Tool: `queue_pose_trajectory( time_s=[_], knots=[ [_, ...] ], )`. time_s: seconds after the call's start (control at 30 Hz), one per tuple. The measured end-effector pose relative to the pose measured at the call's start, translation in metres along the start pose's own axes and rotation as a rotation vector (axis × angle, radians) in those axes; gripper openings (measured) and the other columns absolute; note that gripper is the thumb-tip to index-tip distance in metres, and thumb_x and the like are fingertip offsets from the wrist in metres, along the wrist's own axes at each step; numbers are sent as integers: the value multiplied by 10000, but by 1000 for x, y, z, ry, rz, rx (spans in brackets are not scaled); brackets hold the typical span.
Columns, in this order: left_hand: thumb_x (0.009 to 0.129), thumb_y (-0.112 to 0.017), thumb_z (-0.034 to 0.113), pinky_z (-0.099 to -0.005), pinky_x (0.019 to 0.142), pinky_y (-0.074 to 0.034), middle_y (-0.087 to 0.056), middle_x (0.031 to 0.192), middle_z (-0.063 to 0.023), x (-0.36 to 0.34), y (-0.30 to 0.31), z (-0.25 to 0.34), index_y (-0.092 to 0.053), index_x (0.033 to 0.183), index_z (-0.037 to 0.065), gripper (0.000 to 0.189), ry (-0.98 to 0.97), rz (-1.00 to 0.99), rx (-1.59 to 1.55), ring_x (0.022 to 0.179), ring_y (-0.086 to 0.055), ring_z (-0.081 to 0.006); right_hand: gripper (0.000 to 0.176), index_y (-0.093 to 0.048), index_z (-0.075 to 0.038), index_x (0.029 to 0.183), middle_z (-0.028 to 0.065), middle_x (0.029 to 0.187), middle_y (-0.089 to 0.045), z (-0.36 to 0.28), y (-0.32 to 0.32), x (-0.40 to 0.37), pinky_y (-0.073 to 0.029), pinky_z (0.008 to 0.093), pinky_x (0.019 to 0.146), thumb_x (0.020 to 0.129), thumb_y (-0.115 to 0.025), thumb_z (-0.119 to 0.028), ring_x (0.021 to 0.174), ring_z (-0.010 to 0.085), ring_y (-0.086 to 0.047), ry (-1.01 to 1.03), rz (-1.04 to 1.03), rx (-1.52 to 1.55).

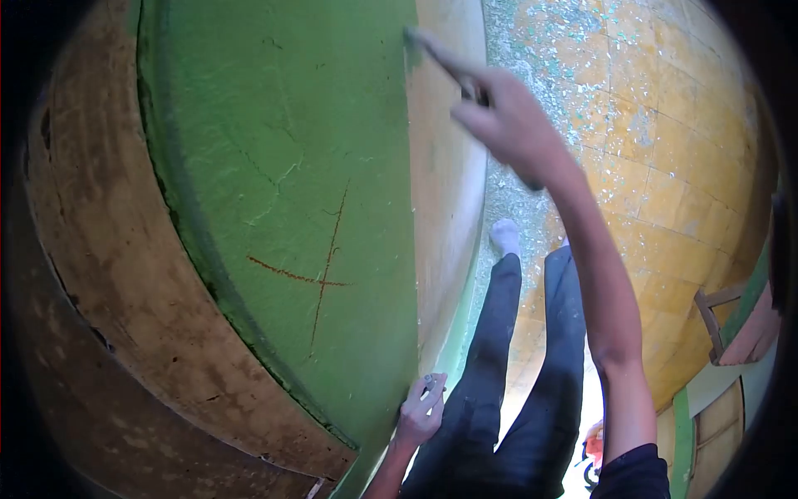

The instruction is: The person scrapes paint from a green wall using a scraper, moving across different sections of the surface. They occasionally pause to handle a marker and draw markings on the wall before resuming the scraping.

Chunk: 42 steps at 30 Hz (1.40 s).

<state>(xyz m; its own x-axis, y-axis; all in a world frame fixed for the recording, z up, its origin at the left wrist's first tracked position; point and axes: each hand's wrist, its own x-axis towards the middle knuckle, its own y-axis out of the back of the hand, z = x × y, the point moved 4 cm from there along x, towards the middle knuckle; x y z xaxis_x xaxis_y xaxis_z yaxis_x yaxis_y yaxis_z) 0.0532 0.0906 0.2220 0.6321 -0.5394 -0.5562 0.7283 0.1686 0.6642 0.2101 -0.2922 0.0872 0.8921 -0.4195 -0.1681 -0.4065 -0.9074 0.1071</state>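
My right hand [507,112] grips a long, slim dark tool [445,58]; motion blur hides its exact kind. The tool's tip meets the line where the green painted wall [291,125] borders a pale, cream strip [440,166]. Part of the handle sticks out below my wrist. My left hand [421,412] is low down, by the lower end of the pale strip, fingers closed around something small and greyish that I cannot make out. A reddish-brown cross is drawn on the green surface, with cracks above it.
Green and white paint flakes [565,50] litter the yellow tiled floor [657,200]. My legs [486,349] stand beside the wall. Brown boarding [108,224] borders the green area at left. A wooden frame [719,320] is at far right; something orange [593,445] shows near the bright opening.
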Motion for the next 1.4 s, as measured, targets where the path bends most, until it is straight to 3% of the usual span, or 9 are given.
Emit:
queue_pose_trajectory(
  time_s=[0.1,0.37,0.53,0.67,0.8,0.9,0.93,1.17,1.4],
  knots=[
    [821,-602,-140,-385,812,-588,-678,1057,-240,6,4,10,-649,1244,-81,429,3,4,32,927,-685,-336,831,-416,-268,1547,152,868,-696,-8,-3,-1,-452,316,657,746,-479,-55,616,147,-444,-11,39,152],
    [826,-606,-133,-373,797,-582,-665,1074,-236,4,5,10,-657,1244,-66,426,9,-2,33,895,-692,-319,777,-417,-220,1540,155,1444,-564,-3,6,-2,-544,345,804,778,-480,-78,672,218,-628,-128,-109,65],
    [840,-604,-131,-356,766,-574,-641,1089,-224,3,6,9,-654,1261,-55,431,9,28,-29,839,-697,-286,808,-433,-245,1539,157,1095,-741,-9,-16,-35,-541,333,690,759,-462,-41,570,172,-547,50,-1,60],
    [861,-603,-93,-376,832,-564,-631,1113,-234,3,3,11,-653,1272,-38,418,116,6,0,894,-685,-325,764,-404,-211,1555,98,650,-567,1,43,88,-511,306,569,810,-515,-84,511,160,-526,-125,121,71],
    [889,-593,-28,-405,879,-541,-633,1138,-249,-10,3,5,-665,1275,4,394,139,6,39,979,-668,-385,777,-376,-168,1568,77,784,-661,47,53,100,-489,318,514,820,-582,-142,482,131,-490,-155,203,263],
    [894,-580,-3,-425,874,-533,-635,1150,-259,-27,1,-1,-674,1274,30,393,106,-1,13,1008,-663,-405,765,-330,-84,1575,244,1487,-500,103,72,8,-464,368,1047,839,-538,-101,1229,289,-624,131,471,-69],
    [893,-575,1,-431,868,-532,-635,1152,-262,-31,2,-2,-676,1274,36,396,95,5,19,1012,-663,-408,763,-301,-63,1579,224,1589,-365,118,73,-48,-270,356,1200,846,-511,-82,1497,299,-322,-99,407,86],
    [867,-549,28,-440,867,-517,-658,1054,-243,-56,6,-13,-743,1116,24,317,164,42,-7,953,-663,-395,583,-479,-67,1430,239,1253,-605,211,123,-643,-498,473,946,858,-565,-134,1113,396,-630,-1124,-215,-576],
    [838,-490,-1,-360,684,-564,-662,957,-194,-54,-20,-66,-739,1089,19,354,169,23,-65,711,-691,-277,602,-494,-39,1372,213,983,-704,134,216,-937,-540,468,825,782,-611,-50,924,347,-691,-1275,448,-805]
  ],
)
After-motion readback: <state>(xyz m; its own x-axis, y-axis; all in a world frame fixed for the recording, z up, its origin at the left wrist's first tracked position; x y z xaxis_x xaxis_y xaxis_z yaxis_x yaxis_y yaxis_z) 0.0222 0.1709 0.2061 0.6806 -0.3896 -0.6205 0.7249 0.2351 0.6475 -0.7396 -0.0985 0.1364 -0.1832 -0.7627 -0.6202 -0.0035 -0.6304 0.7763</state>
